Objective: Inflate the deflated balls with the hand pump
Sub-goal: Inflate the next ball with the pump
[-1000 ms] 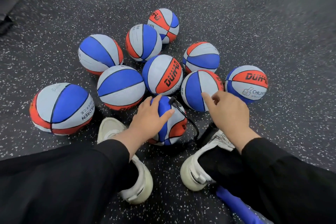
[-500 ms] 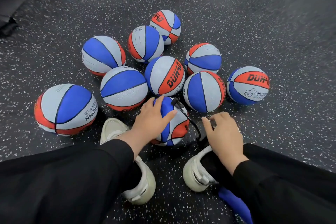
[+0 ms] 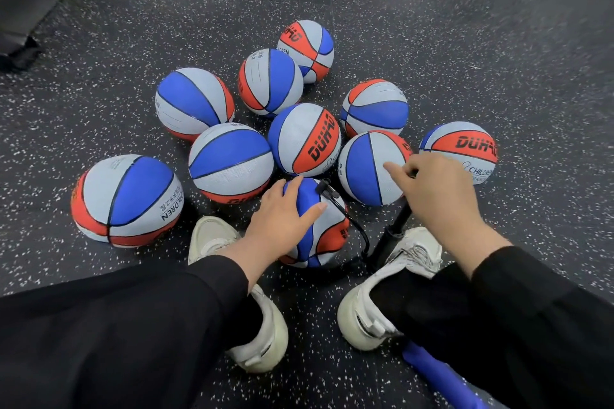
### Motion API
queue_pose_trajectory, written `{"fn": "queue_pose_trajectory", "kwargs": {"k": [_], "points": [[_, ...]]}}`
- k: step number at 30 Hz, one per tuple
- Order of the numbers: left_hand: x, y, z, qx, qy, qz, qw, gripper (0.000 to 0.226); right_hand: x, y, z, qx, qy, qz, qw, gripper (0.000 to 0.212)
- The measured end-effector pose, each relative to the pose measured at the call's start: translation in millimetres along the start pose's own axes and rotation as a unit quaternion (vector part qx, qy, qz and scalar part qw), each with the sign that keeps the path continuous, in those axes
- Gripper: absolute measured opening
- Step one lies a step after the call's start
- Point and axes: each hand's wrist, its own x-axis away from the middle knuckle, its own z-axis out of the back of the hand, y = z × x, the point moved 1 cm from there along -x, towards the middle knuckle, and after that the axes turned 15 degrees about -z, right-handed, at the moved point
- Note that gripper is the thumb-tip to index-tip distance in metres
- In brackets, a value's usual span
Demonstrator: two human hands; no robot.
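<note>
Nearest: black sleeves, two off-white sneakers (image 3: 382, 302) on dark rubber floor (image 3: 498, 83) flecked with white. Smooth blue object (image 3: 442, 375) at bottom edge beside right shoe, kind unclear.

Left hand (image 3: 282, 222) resting on small ball (image 3: 319, 226) between the feet, fingers spread flat over its blue panel, not curled. Ball pebbled rubber, blue, pale grey and orange-red panels with black seams; looks smaller than the rest. Thin black hose (image 3: 349, 222) plugged into top of this ball, looping down to base of hand pump (image 3: 388, 239). Pump slim black cylinder, tilted, standing just beside right shoe.

Right hand (image 3: 438, 192) gripping pump handle, fingers curled round it, index finger sticking out.

Beyond: eight more balls (image 3: 229, 163) clustered, same three-colour pebbled rubber, round. "DUHHO"-like black lettering on orange panels of centre ball (image 3: 304, 139), right ball (image 3: 460, 149) and far ball (image 3: 307, 50). "CHILDREN" legible on leftmost ball (image 3: 124, 201); partly on right ball. Small Chinese characters on leftmost ball, unreadable.
</note>
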Motion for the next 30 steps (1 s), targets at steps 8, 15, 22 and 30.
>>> {"fn": "queue_pose_trajectory", "kwargs": {"k": [8,15,22,30], "points": [[0,3,-2,-0.011,-0.001,0.002,1.0,0.086,50,25,-61,0.022,0.003,-0.019,1.0,0.046],[1,1,-1,-0.01,0.001,-0.001,1.0,0.086,48,31,-82,0.023,-0.063,-0.017,0.998,0.032],[0,1,1,-0.002,0.004,0.002,1.0,0.086,4,-1,-17,0.038,-0.04,0.024,0.998,0.039],[0,-1,-1,0.001,0.012,-0.002,1.0,0.085,25,-2,-24,0.02,-0.001,0.008,1.0,0.038]]}}
